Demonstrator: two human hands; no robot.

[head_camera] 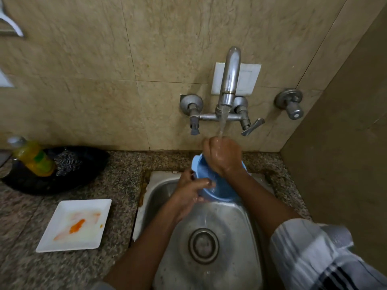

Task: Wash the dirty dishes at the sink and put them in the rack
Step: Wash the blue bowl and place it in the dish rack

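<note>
A light blue bowl (222,192) is held tilted over the back of the steel sink (240,227), under the running tap (229,80). My left hand (192,191) grips the bowl's near rim and side. My right hand (223,154) reaches into the bowl from above with its fingers curled; water from the tap falls onto its knuckles. What my right hand holds inside the bowl is hidden. A white square plate (76,225) with orange food smears lies on the counter left of the sink.
A yellow dish-soap bottle (32,158) and a steel scrubber (68,163) sit in a black tray (52,185) at the back left of the granite counter (121,185). A tiled wall rises behind, a side wall stands close on the right.
</note>
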